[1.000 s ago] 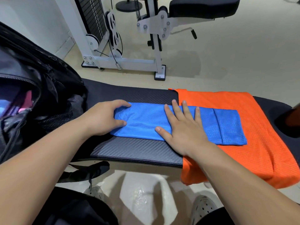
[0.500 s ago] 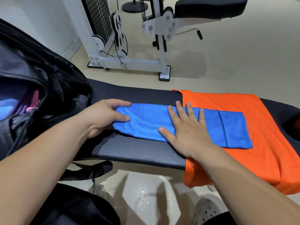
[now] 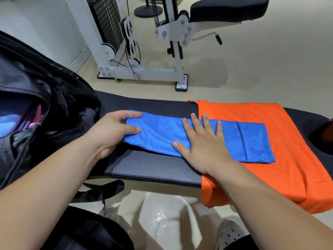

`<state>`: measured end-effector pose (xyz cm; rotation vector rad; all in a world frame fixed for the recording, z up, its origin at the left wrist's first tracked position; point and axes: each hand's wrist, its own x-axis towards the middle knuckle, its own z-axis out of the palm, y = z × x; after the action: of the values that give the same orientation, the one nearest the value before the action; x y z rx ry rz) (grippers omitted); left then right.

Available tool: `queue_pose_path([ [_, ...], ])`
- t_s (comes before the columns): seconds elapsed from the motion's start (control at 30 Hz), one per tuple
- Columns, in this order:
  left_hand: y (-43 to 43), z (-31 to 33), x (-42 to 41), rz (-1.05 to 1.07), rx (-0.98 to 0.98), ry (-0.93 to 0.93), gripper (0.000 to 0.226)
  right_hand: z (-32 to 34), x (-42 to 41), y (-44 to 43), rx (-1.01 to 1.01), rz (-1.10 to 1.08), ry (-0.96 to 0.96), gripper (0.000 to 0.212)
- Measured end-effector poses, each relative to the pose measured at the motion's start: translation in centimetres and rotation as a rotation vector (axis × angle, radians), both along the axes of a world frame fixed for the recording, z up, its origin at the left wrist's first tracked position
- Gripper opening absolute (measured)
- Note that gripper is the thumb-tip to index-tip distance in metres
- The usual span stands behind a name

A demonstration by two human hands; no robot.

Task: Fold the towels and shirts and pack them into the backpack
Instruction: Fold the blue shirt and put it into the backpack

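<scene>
A blue mesh towel (image 3: 162, 136), folded into a long strip, lies across the black bench pad (image 3: 153, 166). Its right end rests on an orange shirt (image 3: 297, 150) spread over the bench's right half. My left hand (image 3: 115, 130) grips the towel's left end, thumb on top and fingers underneath, lifting it slightly. My right hand (image 3: 203, 143) lies flat with fingers spread on the towel's middle. The black backpack (image 3: 45, 98) stands open at the left end of the bench, with blue and pink cloth showing inside.
A white weight machine (image 3: 126, 56) with a black padded seat (image 3: 228, 8) stands on the beige floor behind the bench. Below the bench's near edge are a backpack strap (image 3: 106, 190), my shoes and a dark bag.
My left hand has gone from resting on the towel's left end to gripping it, with fingers under the cloth, and the end has lifted a little. My right hand stays pressed on the middle.
</scene>
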<state>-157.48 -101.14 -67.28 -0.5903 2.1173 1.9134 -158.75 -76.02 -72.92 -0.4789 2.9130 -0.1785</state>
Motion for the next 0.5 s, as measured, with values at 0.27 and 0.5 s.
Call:
queue_pose_path([
  [0.27,4.7,4.5,0.2,-0.004,-0.451,0.28,0.041,2.5,-0.4,2.3,-0.245,-0.041,-0.025,0.083],
  [0.5,15.7,5.2,0.1,-0.218,-0.744,0.469,0.046,4.0,-0.6,11.5,-0.264,-0.265,0.054,0.059],
])
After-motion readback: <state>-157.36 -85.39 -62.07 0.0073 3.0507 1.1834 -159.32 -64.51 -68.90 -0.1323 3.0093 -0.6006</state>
